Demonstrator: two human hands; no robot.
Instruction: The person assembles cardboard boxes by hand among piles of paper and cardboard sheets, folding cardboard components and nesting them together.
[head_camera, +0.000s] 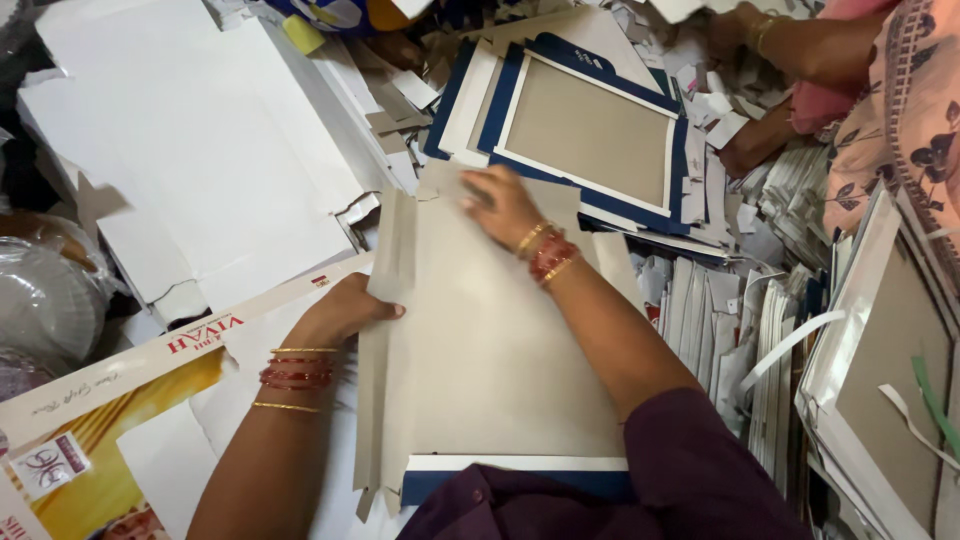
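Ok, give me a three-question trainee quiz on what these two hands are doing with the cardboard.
1. True or false: the left hand grips the folded left flap of the grey cardboard sheet.
2. Where is the right hand? A) pressed flat near the sheet's top edge B) lifting scissors C) off the sheet
3. Fill in: beyond the sheet lies a board with a dark ____ border.

Key: 1 true; 2 A; 3 blue.
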